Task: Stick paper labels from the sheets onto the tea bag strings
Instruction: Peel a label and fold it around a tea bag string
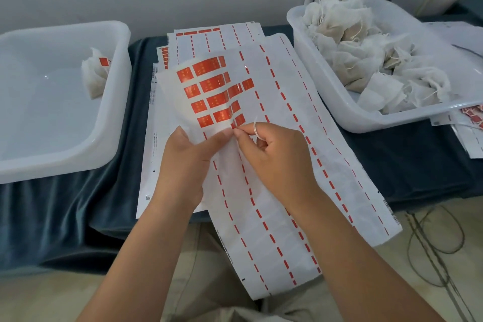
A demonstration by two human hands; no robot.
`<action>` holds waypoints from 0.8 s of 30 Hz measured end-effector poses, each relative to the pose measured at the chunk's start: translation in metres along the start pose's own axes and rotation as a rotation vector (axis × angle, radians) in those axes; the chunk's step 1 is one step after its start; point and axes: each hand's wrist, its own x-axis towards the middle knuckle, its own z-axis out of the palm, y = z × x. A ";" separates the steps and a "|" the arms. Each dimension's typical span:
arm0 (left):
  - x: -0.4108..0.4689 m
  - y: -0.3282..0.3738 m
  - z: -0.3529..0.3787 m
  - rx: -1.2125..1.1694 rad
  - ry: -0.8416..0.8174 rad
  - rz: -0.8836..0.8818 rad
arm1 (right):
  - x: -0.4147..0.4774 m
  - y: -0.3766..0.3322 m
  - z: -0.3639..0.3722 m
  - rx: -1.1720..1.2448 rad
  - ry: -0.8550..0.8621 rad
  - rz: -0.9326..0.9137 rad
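Head view: label sheet [264,191], glossy white backing, curled, overhanging the table's [418,165] front edge; rectangular red labels remain at its upper left.

Left hand [188,157] grips the sheet, thumb on top. Right hand [274,154] pinches one red label [237,123] between thumb and forefinger, with a thin white string [255,129] looped round the forefinger.

Soft gauzy tea bags [366,60] are heaped in the translucent right tub [392,123], at the right rear corner. One labelled tea bag [92,76] lies in the matching left tub [65,162]. Bare velvety cloth shows between tubs and sheets.

Small hand-packing workroom: cloth-draped table [397,162], plastic tub [329,97] of tea bags [358,42], stacked label sheets [209,40]
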 end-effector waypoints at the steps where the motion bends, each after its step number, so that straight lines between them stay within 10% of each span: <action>1: 0.001 -0.001 -0.001 0.016 0.005 0.010 | 0.001 0.000 -0.001 -0.027 -0.013 -0.003; 24: -0.001 -0.007 -0.001 0.064 0.045 0.041 | 0.009 0.003 -0.002 0.017 -0.063 0.018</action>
